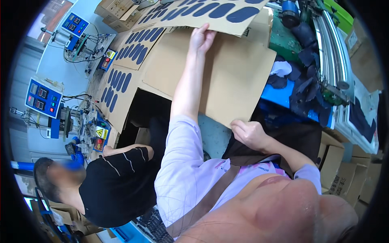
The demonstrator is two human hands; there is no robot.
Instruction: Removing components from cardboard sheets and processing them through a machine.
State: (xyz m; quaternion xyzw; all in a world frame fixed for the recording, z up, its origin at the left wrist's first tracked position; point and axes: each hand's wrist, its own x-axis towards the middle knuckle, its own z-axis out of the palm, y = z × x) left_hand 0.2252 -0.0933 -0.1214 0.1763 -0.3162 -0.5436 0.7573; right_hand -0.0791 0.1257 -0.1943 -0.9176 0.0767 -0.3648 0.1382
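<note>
My left hand (pixel 202 38) reaches far forward, fingers and thumb closed on the near edge of a cardboard sheet (pixel 239 29). Rows of dark oval pieces (pixel 215 11) lie on that sheet, which is raised a little at its near edge. Beneath it is a plain brown cardboard sheet (pixel 239 77). Close to my body, my right hand (pixel 252 134) is closed with its fingertips at the near edge of this plain sheet, seemingly pinching it. Its thumb is partly hidden.
More cardboard with dark ovals (pixel 117 81) lies to the left. Two blue control boxes (pixel 43 97) stand beyond it. A co-worker in a black shirt (pixel 117 186) sits at left. On the right, dark fabric scraps (pixel 306 81) lie beside a machine with metal rollers (pixel 330 48).
</note>
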